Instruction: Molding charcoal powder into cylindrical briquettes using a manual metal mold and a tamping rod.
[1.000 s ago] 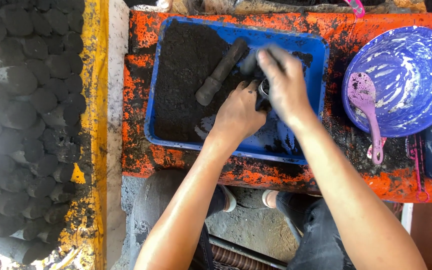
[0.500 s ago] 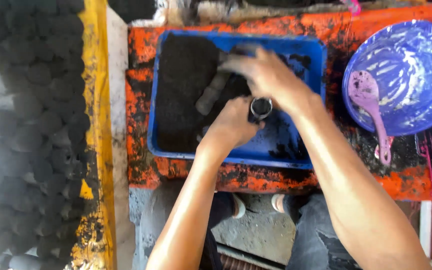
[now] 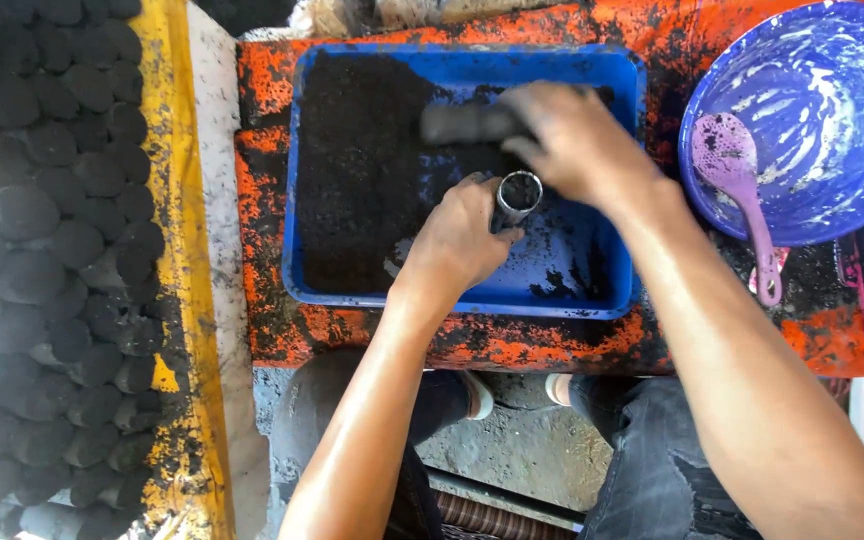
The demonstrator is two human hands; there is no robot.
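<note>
Far left: rows of dark round pressed lumps (image 3: 62, 240) laid out to dry beside a yellow strip (image 3: 177, 250). On the orange-stained bench (image 3: 272, 330), a blue tray (image 3: 472, 300) heaped with black powder (image 3: 362, 170). Inside the tray, left hand (image 3: 457, 245) wrapped around a short metal tube (image 3: 515, 197), fingers closed on it, tube upright with its open mouth showing dark fill. Just above, right hand (image 3: 577, 140) blurred, fingers closed on a dark stick-like tool (image 3: 462, 122) held level over the powder. Further right, a blue bowl (image 3: 832, 200) streaked white, with a purple spoon (image 3: 737, 190) resting across its rim. Judged mid-fill: packing the tube. Next, likely the tool brought squarely down into the tube's mouth, with the tube kept steady.
</note>
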